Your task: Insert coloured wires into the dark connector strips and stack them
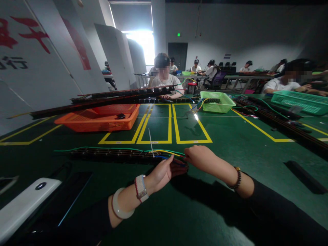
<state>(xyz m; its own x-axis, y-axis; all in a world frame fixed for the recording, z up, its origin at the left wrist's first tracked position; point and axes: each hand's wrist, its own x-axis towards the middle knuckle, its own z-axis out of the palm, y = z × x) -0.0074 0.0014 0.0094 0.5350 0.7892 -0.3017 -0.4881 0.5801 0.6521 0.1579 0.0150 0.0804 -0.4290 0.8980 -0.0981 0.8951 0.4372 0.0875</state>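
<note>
item: one dark strip (110,155), lying on the table left of your grip, its right end at your left hand (162,174).

- left grip: half-spread, thumb lifted, fingers along the strip's end; how firmly they bear on it, you cannot tell from here. a light hold could let the end turn if your right hand tugs.
- right grip: your right hand (201,158), fingers curled tight just past the left thumb; the wires run up to it, but what it pinches is hidden.
- blue wire (164,157): beside your left thumb. a sideways press could trap or kink it.
- yellow wire (164,152): leads toward your right fingers. too hard a pull might strain its far joint.
- green wire (94,148): along the strip's far edge, its tail reaching past the strip's left end. that loose tail could catch if the strip is dragged.
- white tie (151,141): standing up, just left of your left hand. a leftward sweep might snag it.
- white device (28,208) and dark slab (74,191): left of your left forearm. a wide elbow could nudge either.
- orange basket (102,123): beyond and left of both hands, apart from the work. long bars (107,102) overhang its left side; a knock there might shift them.
</note>
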